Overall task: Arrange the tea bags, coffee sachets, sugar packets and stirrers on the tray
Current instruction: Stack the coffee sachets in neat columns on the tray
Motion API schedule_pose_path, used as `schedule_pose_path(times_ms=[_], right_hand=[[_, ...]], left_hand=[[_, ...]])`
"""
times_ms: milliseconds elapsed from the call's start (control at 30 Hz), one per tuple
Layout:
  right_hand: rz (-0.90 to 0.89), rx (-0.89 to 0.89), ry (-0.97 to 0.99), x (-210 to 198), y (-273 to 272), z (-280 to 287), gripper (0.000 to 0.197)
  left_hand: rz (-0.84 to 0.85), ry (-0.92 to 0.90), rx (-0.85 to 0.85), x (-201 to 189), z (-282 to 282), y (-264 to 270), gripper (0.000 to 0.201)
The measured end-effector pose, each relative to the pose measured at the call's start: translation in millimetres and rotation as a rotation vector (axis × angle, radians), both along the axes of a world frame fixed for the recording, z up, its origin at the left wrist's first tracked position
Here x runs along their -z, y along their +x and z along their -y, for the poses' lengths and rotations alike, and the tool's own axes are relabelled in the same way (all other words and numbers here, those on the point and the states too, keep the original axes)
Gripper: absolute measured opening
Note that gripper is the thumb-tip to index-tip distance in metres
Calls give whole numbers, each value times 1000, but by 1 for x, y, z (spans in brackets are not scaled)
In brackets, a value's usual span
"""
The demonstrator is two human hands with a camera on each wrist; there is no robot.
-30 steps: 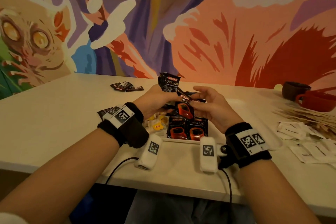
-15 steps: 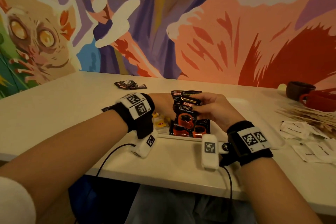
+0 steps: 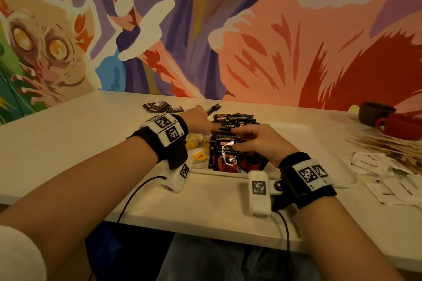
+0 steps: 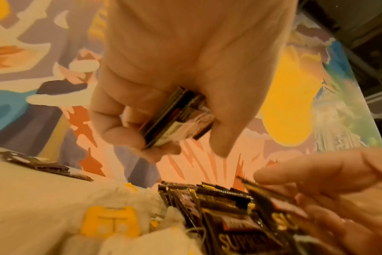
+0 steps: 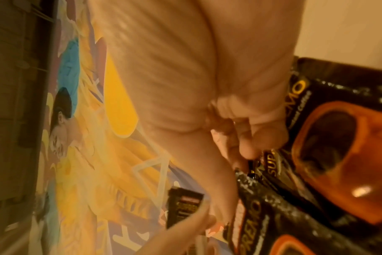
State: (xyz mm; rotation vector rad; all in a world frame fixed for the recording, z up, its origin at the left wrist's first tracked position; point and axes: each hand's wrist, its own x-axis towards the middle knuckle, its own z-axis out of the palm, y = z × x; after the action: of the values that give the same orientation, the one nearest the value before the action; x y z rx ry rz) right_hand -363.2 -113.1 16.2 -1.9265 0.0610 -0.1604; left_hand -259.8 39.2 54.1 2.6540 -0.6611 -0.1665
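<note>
A white tray (image 3: 324, 143) lies on the table, with black coffee sachets (image 3: 225, 159) standing in overlapping rows on its left part. Yellow-tagged tea bags (image 3: 198, 155) lie in a heap left of them. My left hand (image 3: 201, 118) hovers behind the tea bags and grips a small stack of coffee sachets (image 4: 177, 117) between thumb and curled fingers. My right hand (image 3: 237, 140) lies over the rows, thumb and fingers pinching the top edge of a coffee sachet (image 5: 253, 174). Wooden stirrers (image 3: 386, 145) and white sugar packets (image 3: 370, 163) lie on the table right of the tray.
A few loose coffee sachets (image 3: 159, 107) lie at the back of the table, left of the tray. A dark cup (image 3: 374, 114) and a red cup (image 3: 405, 129) stand at the far right. A painted wall rises right behind the table.
Both hands have dropped from above the tray to its level. The right hand brought its sachet down into the rows. The left hand moved back and left with its sachets.
</note>
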Motion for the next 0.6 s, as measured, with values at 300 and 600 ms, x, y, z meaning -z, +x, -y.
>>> schedule_pose_path(times_ms=[300, 600], right_hand=[[213, 135, 190, -6, -1, -1, 16], [263, 55, 346, -10, -6, -3, 13]], left_hand=[[-774, -857, 204, -4, -21, -22, 30], [-668, -834, 236, -1, -17, -33, 12]])
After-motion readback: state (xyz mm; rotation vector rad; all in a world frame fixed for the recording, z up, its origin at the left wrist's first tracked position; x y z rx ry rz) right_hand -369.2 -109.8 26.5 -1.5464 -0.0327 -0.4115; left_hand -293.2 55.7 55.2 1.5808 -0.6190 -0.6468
